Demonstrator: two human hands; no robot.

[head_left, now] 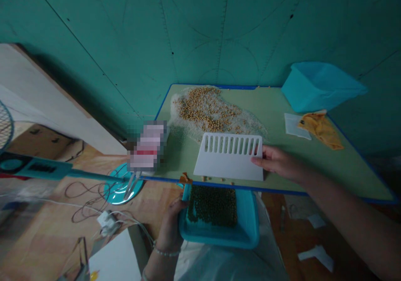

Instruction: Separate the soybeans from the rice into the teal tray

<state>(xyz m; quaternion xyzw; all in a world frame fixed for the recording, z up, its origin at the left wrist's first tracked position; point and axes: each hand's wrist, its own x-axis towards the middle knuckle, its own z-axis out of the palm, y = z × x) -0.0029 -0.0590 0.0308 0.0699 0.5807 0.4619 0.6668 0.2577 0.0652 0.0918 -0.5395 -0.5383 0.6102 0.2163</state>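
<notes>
My right hand [274, 160] grips the right edge of a white plastic scraper [227, 162] with a row of long slots along its far side. The scraper rests on the table, just in front of a pile of tan round beans [203, 105] spread over whitish grains [181, 128]. Below the table's front edge, my left hand [175, 214] is closed on the left rim of a teal plastic tray [247, 222]. Small dark green beans [213, 205] cover much of the tray's left and middle part. A few loose tan beans lie near the table edge, above the tray.
On the light green table [269, 109], a teal bin [316, 88] stands at the back right. An orange cloth [322, 130] and white paper [294, 124] lie before it. A blurred-out pinkish item [148, 145] is at the left edge. A fan, cables and a power strip [108, 222] are leftward.
</notes>
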